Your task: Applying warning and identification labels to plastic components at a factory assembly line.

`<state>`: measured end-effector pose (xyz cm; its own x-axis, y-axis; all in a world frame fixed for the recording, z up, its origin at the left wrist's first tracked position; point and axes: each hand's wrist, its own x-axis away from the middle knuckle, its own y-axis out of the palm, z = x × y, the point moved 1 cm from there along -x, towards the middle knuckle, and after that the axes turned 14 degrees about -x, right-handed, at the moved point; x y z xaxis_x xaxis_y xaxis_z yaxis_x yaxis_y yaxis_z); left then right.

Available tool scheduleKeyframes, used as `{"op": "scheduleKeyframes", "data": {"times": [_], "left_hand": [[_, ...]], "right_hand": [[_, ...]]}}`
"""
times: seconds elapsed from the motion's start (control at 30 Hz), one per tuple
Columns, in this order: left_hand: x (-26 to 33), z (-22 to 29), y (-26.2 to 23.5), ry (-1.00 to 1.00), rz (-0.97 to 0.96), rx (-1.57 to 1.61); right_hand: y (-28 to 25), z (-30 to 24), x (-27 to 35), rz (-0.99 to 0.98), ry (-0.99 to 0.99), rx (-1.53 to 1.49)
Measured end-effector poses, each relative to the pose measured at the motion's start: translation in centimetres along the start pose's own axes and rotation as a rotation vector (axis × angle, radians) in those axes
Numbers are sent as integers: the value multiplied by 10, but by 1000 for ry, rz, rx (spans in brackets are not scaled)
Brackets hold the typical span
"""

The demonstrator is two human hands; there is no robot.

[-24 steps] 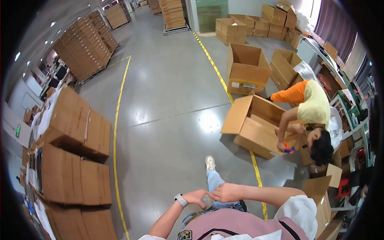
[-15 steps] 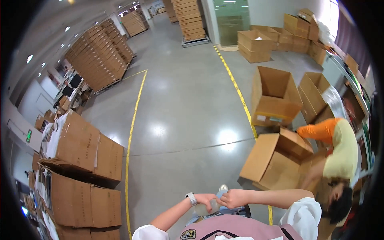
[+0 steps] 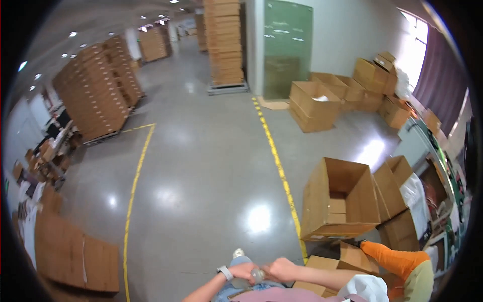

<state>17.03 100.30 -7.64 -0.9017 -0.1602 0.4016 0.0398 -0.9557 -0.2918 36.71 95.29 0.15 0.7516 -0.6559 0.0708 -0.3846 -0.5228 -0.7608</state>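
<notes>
Grey, glossy floor (image 3: 201, 166) runs back between two yellow lines, the left line (image 3: 133, 201) and the right line (image 3: 279, 173), toward a tall cardboard stack (image 3: 225, 45) on a pallet. Beside that stack stands a greenish glass panel (image 3: 288, 45), and a purple curtain (image 3: 443, 75) hangs at the far right. Another cardboard stack (image 3: 90, 90) leans into view on the left, with brown cartons (image 3: 100, 264) low in that corner.

At the lower edge, both hands meet in front of the body. Between them is a small clear, rounded object (image 3: 258, 274); its exact kind is too blurred to tell. The left hand (image 3: 244, 270), with a pale watch (image 3: 225, 273) at its wrist, curls partly closed around it. The right hand (image 3: 283, 269) is bent into a loose fist at the object's right side; whether it grips anything, I cannot tell.

Right of the hands stands a big open carton (image 3: 314, 206). Below it, a co-worker's orange trouser leg (image 3: 392, 256) shows near opened flaps.
</notes>
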Motion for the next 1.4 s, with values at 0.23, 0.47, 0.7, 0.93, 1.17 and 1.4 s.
{"op": "scheduleKeyframes", "data": {"times": [0.23, 0.47, 0.7, 0.93, 1.17, 1.4], "left_hand": [[-154, 67, -259, 39, 40, -498], [-382, 70, -458, 64, -122, -823], [-556, 131, -644, 80, -286, -546], [-779, 145, -779, 48, -713, -129], [-1012, 210, -914, 173, -822, -20], [-1223, 296, -983, 376, -856, -663]], "right_hand": [[-229, 152, -51, -74, 574, -226], [-313, 406, -41, 120, 613, -381], [-489, 553, -20, 460, 342, -161], [-610, 728, 21, 572, 231, 208], [-777, 929, 79, 456, 558, -89], [-890, 1046, 174, 673, 871, -570]]}}
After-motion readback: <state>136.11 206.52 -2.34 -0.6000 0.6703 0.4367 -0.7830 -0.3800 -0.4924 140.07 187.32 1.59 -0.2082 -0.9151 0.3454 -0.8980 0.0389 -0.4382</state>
